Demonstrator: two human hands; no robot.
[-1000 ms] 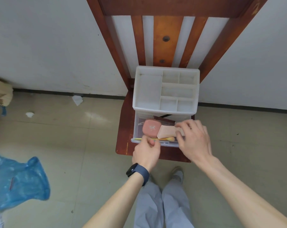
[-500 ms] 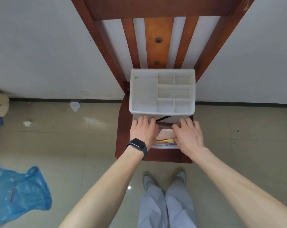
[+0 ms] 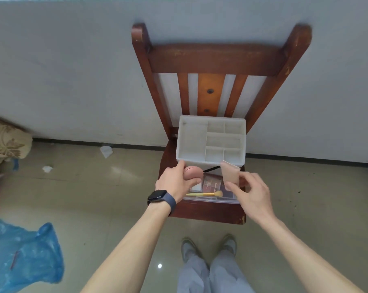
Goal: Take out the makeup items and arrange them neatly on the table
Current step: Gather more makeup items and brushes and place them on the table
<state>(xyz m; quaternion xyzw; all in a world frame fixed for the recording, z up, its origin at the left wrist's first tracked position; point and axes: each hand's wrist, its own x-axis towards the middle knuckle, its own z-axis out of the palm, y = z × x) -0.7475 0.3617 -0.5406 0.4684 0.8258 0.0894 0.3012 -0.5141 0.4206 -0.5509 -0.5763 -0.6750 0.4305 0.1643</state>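
Left hand [image 3: 174, 183]: fingers and thumb curled round a round, dusty-pink compact [image 3: 193, 173], held above the left part of the open drawer. There is a dark smartwatch [image 3: 157, 196] on the wrist.

Right hand [image 3: 253, 196]: thumb and fingertips pinch the lower edge of a flat, pale-beige rectangular case [image 3: 230, 173], held tilted above the drawer's right part. The hands are apart, one item in each.

Clear plastic drawer [image 3: 210, 201]: pulled out from under a white plastic organiser with open-top compartments [image 3: 211, 140], which stands on the seat of a red-brown wooden chair [image 3: 212, 60].

Drawer contents:
- dark-brown eyeshadow palette with several pans [image 3: 212, 185], lying flat
- yellow-handled brush [image 3: 204, 194], lying crosswise near the front wall, bristles to the right

Floor, left: crumpled blue plastic bag [image 3: 24, 256].
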